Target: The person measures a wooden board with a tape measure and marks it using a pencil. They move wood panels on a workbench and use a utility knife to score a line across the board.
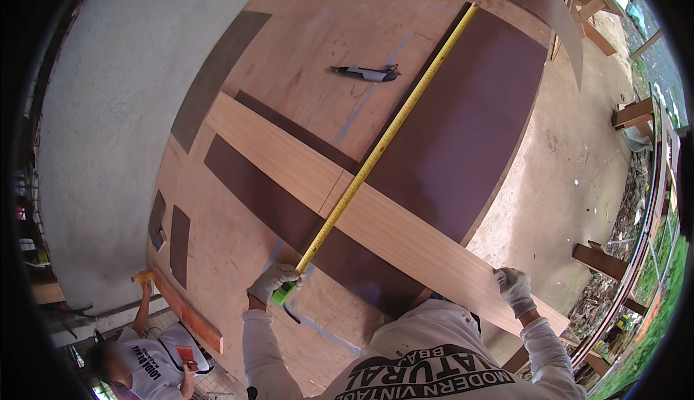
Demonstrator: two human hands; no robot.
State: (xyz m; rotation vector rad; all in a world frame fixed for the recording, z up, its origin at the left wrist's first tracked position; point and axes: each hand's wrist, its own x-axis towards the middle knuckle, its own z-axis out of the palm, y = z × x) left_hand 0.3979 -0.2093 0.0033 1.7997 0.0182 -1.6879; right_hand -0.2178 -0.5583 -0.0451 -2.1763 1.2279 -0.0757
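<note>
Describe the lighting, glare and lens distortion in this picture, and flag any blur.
Head view: floor at right brightest, washed pale beside the dark brown panel; head view: soft, cloudy sheen on that panel; head view: fisheye bends the panel's outer edge, with black in the corners; head view: yellow tape blade looks fairly sharp, its fine markings too small to read.

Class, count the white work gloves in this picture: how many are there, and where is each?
2. The left hand wears one, holding the tape measure; the right hand wears the other, at the edge of the light wooden board. No others show.
</note>
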